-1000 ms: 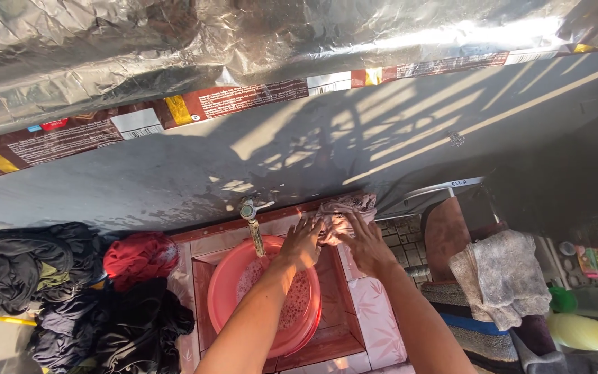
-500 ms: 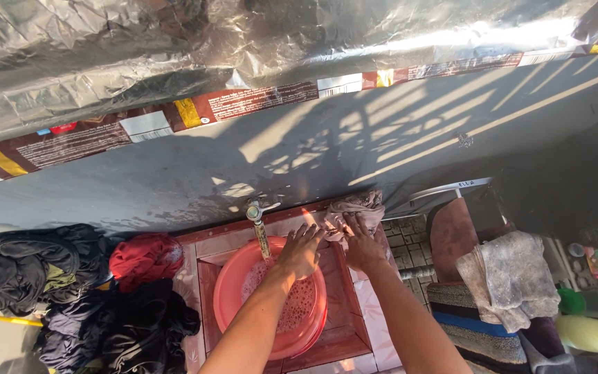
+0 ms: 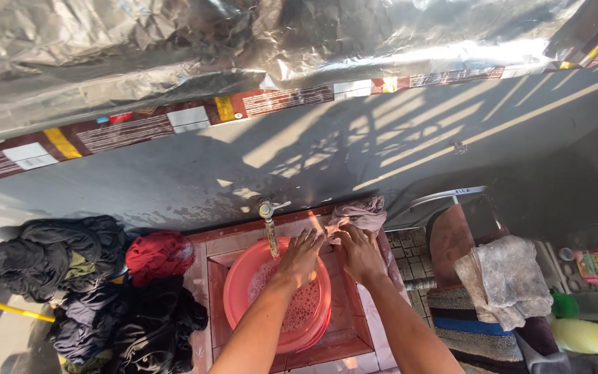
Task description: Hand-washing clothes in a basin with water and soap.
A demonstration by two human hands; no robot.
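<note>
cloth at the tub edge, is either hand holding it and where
Both hands grip the pinkish cloth at its near end: left hand on its left corner, right hand on the middle, above the pink basin.

- One head-worn camera, looking steeply down from above the pink basin (image 3: pixel 243 291) at 6 o'clock.
- Faces the grey wall (image 3: pixel 382 152) at 12 o'clock; forearms close, foil sheet (image 3: pixel 174 48) farther.

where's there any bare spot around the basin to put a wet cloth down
Free: the pink tiled ledge right of the round red plastic basin, and the sink floor in front of it. Crowded: the left ledge, piled with dark clothes and a red garment; both hands fill the far corner by the pinkish cloth.
</note>
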